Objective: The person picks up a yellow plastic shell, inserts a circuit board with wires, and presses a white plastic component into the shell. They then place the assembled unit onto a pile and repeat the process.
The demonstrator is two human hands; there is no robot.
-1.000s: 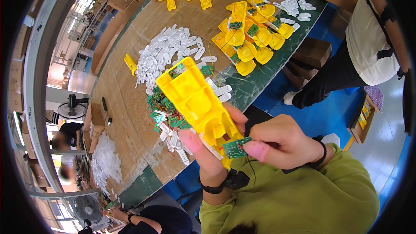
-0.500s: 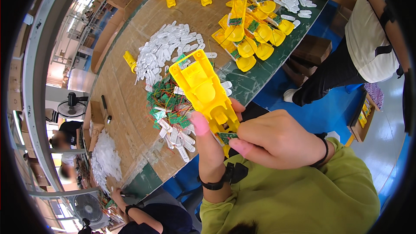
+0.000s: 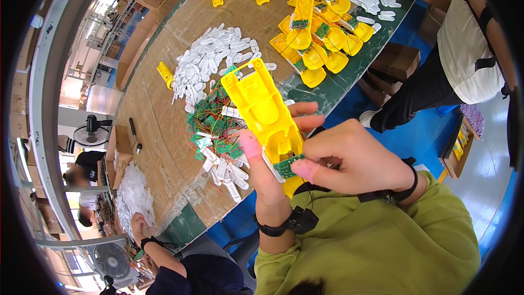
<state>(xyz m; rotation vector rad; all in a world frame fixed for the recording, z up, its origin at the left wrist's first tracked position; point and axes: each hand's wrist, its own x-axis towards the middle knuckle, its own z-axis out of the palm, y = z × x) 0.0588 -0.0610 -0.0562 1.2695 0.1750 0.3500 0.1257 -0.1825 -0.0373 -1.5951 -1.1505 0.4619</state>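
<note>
My left hand (image 3: 265, 175) holds a yellow plastic housing (image 3: 254, 98) tilted up over the table's near edge, its hollow inside facing me. The thumb, in a pink finger cover, lies along one side and the fingers reach round the other. At the housing's lower end sits a small green circuit board (image 3: 288, 167). My right hand (image 3: 355, 158) pinches that board, its pink-covered thumb on the board's face. A white strip shows beside the board at the housing's edge. Beyond my hands lies a heap of green circuit boards with red wires (image 3: 215, 123).
White plastic pieces (image 3: 210, 54) are heaped on the table (image 3: 158, 147), with white sticks (image 3: 226, 172) nearer. Yellow housings with boards (image 3: 322, 38) are stacked far right. A screwdriver (image 3: 134, 131) lies left. One person (image 3: 169, 262) works at lower left; another (image 3: 469, 49) stands right.
The circuit board has turned so its face shows more, against the housing's lower end. My left fingers have spread out. The person at lower left has moved a hand toward the clear plastic pile.
</note>
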